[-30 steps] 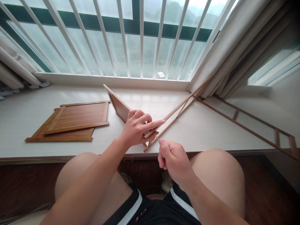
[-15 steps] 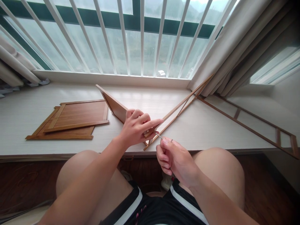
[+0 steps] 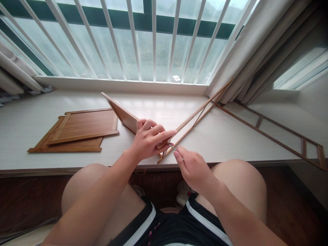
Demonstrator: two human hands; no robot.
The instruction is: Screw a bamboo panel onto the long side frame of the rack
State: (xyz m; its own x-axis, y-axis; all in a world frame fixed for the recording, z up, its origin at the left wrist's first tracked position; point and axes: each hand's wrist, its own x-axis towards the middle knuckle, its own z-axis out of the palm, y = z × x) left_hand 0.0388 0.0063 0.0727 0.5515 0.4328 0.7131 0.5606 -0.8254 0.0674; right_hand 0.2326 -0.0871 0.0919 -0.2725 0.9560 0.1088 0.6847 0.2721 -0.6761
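My left hand (image 3: 148,138) is closed around the corner where a wooden panel (image 3: 125,114) meets a long wooden ladder-like frame (image 3: 191,121). Its index finger stretches along the frame's upper rail. Panel and frame stand on edge in a V shape. In my right hand (image 3: 194,167) is a thin metal hex key (image 3: 172,147), pinched between thumb and fingers. The key's tip meets the wood at the corner, just beneath my left fingers; the exact contact point is hidden.
Two wooden panels (image 3: 87,126) lie overlapped at the left of the white sill (image 3: 159,99). Another ladder-like frame (image 3: 261,124) lies at the right, reaching past the sill's edge. White window bars (image 3: 154,44) rise behind, with curtains (image 3: 246,51) at the sides.
My right hand has rolled over the hex key, its fingers now curled under and the back of the hand turned up. My left hand keeps its hold on the wood.
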